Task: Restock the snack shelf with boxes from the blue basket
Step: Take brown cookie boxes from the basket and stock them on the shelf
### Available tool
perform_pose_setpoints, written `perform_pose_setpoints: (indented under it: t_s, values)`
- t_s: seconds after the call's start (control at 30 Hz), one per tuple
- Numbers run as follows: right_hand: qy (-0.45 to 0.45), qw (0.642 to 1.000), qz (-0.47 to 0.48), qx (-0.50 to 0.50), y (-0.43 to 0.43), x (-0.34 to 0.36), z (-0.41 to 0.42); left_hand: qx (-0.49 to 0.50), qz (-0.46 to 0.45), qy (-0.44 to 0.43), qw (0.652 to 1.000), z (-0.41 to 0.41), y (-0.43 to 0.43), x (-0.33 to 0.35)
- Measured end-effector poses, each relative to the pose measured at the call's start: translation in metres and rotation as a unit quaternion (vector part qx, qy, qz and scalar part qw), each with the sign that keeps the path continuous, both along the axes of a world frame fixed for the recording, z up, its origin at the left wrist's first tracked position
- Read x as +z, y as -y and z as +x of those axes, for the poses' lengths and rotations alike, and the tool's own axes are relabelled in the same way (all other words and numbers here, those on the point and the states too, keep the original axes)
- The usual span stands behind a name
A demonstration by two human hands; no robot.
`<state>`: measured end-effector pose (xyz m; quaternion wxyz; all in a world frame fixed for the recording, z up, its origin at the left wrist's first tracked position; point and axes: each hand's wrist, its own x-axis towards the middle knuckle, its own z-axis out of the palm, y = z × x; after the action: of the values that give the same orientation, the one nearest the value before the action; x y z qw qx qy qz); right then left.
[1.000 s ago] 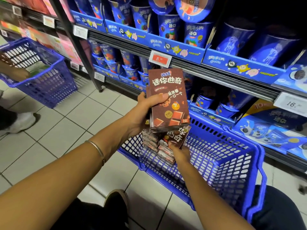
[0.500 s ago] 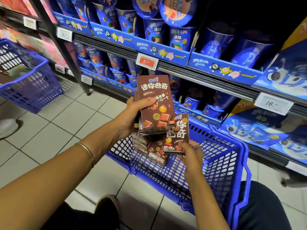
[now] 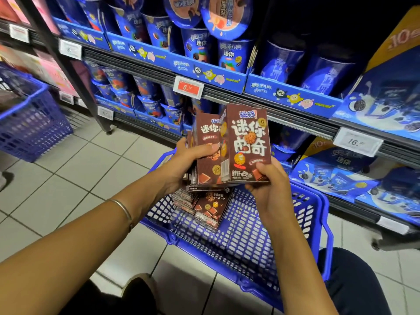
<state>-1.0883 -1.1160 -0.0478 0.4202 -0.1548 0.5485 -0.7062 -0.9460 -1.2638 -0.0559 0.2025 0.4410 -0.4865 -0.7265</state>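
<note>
**Supermarket aisle: brown boxes gathered above the basket**

Blue cookie tubs crowd the snack shelf at the back of a tiled aisle, a red price tag clipped to its rail; the blue basket sits on the floor tiles just below, close under the shelf front, likely so that each lift to the shelf is short.

Both hands are raised over the basket, between it and the shelf. The left hand holds a small bundle of brown boxes upright, thumb curled across the front face and fingers hidden behind; several box edges show beneath the palm, so it seems to be collecting a handful rather than shelving one at a time. The right hand pinches the lower corner of a single brown box, thumb on the printed face, fingers wrapped behind; this box stands upright, overlapping the front of the bundle, apparently being squared up against it.

More of the same boxes lie in a flat stack in the basket's near-left part; the task looks well short of done. A second basket stands apart at the left.
</note>
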Motion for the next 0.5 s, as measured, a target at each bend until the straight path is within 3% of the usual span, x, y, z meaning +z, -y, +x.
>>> perform_pose_setpoints:
  t_s: [0.27,0.5]
  values:
    - [-0.018,1.000,0.017,-0.013,0.011,-0.004,-0.010,-0.024,0.012,0.005,1.000,-0.021,0.012,-0.014]
    - [0.025,0.999,0.016,-0.046,0.015,-0.012,-0.019,-0.053,0.023,0.000,0.998,-0.039,0.021,-0.026]
